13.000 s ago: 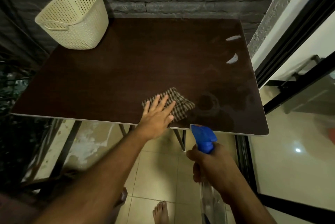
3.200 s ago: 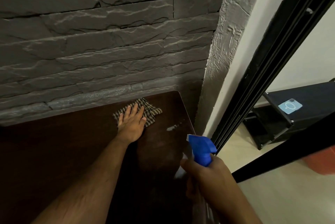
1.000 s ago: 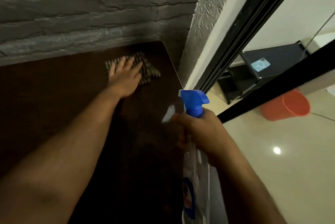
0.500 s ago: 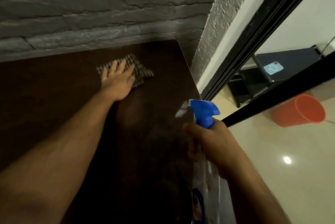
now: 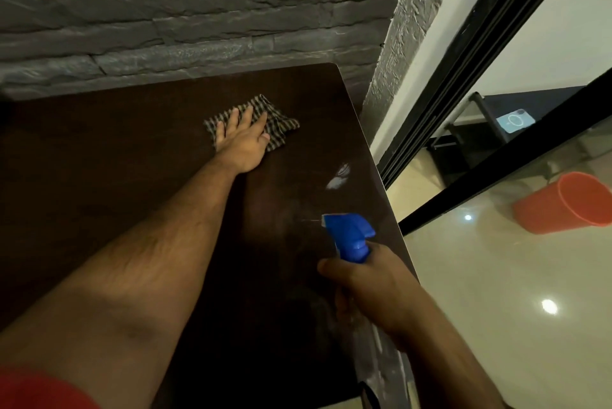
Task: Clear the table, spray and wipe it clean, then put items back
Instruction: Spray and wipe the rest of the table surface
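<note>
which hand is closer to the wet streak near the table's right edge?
Right. The right hand, gripping the spray bottle, sits just nearer the camera than the streak; the left hand presses the checked cloth farther off, up-left.

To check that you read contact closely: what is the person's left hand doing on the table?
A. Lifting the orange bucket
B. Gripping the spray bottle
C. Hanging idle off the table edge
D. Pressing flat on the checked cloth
D: the left hand lies with straight fingers on the cloth on the table, while the right hand holds the spray bottle.
</note>
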Action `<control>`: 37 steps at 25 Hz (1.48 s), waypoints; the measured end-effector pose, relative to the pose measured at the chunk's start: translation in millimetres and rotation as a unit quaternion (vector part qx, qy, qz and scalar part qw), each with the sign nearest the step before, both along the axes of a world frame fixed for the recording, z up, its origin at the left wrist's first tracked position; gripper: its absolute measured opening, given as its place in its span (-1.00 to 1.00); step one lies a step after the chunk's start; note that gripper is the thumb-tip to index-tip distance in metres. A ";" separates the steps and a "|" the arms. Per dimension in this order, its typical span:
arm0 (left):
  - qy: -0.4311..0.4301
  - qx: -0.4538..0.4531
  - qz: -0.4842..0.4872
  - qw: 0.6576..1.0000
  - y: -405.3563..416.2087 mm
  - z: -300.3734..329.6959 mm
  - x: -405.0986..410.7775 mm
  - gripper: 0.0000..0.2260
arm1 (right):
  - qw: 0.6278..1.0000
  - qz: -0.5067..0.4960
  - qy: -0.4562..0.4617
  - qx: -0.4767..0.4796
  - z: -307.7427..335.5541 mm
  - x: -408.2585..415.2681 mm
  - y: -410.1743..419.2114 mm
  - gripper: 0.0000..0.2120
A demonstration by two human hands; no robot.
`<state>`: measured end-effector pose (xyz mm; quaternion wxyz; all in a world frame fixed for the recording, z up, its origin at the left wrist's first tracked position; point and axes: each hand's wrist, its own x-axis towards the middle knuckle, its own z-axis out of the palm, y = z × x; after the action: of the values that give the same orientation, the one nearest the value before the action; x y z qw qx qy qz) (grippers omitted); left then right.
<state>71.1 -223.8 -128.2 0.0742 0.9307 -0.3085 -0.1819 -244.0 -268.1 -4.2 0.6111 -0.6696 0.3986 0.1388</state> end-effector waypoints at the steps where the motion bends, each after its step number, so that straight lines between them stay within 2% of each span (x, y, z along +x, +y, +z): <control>1: 0.006 0.000 0.001 1.000 2.9 2.1 -4.3 -0.52 | 1.000 0.007 -0.007 0.006 0.2 -3.5 1.1 -0.83; 5: 0.012 0.001 -0.004 1.000 19.2 1.3 -30.3 -0.53 | 0.999 0.024 -0.028 -0.015 2.0 -16.2 7.3 -0.82; 10: 0.002 -0.004 -0.003 1.000 33.9 7.6 -70.5 -0.53 | 0.995 -0.090 -0.041 -0.032 8.0 -29.3 -18.6 -0.78; 14: -0.026 -0.058 -0.144 0.988 118.8 -7.0 -166.6 -0.54 | 0.997 -0.060 -0.055 0.001 8.7 -37.2 -14.1 -0.80; 15: -0.035 -0.049 -0.154 0.986 145.6 -7.3 -177.2 -0.54 | 0.996 -0.064 -0.061 0.015 6.2 -39.0 -14.1 -0.81; 17: -0.048 -0.030 -0.098 0.994 157.4 -10.2 -149.6 -0.55 | 0.994 -0.070 -0.071 0.040 2.3 -41.7 -16.0 -0.83; 20: -0.035 0.018 0.076 0.996 81.0 6.5 -81.0 -0.52 | 0.996 -0.045 -0.079 0.027 2.2 -42.4 -15.8 -0.84; 22: -0.038 0.050 0.044 0.997 34.8 13.6 -89.2 -0.51 | 0.996 -0.043 -0.080 0.017 1.5 -41.9 -15.6 -0.86; 23: -0.047 0.029 -0.004 0.998 37.0 9.5 -113.2 -0.51 | 0.996 -0.041 -0.081 0.021 2.9 -41.9 -13.7 -0.86; 25: -0.074 -0.027 -0.107 0.991 83.5 -7.1 -179.9 -0.52 | 0.995 -0.037 -0.086 0.038 7.2 -43.1 -10.5 -0.84; 26: -0.085 -0.044 -0.119 0.988 115.9 -10.9 -203.9 -0.52 | 0.994 -0.038 -0.085 0.049 7.4 -44.5 -9.7 -0.82; 27: -0.084 -0.052 -0.103 0.990 139.4 -11.4 -208.0 -0.51 | 0.994 -0.040 -0.081 0.057 6.6 -46.0 -9.8 -0.79; 29: -0.061 -0.010 -0.002 0.998 148.4 -12.5 -172.2 -0.51 | 0.996 -0.027 -0.070 0.055 5.6 -50.6 -8.0 -0.78; 31: -0.058 0.025 0.122 0.991 104.7 -1.2 -118.1 -0.51 | 0.997 -0.016 -0.065 0.029 4.2 -56.7 -5.6 -0.80; 32: -0.040 0.046 0.133 0.989 76.9 8.8 -106.0 -0.51 | 0.998 -0.015 -0.064 0.014 2.7 -60.6 -3.1 -0.82; 33: -0.037 0.053 0.116 0.991 54.4 15.0 -111.3 -0.50 | 0.998 -0.014 -0.065 0.000 1.1 -64.6 0.1 -0.85; 35: -0.053 0.006 0.013 0.999 47.4 5.0 -155.3 -0.50 | 0.997 -0.013 -0.071 -0.015 0.8 -72.1 4.6 -0.88; 37: -0.077 -0.037 -0.089 0.992 95.3 -13.8 -226.7 -0.51 | 0.997 -0.006 -0.072 -0.011 2.0 -80.1 8.9 -0.87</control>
<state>-155.6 -128.5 -142.0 0.0677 0.9076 -0.4011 -0.1040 -324.1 -259.2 -2.2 0.6318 -0.6823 0.3586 0.0821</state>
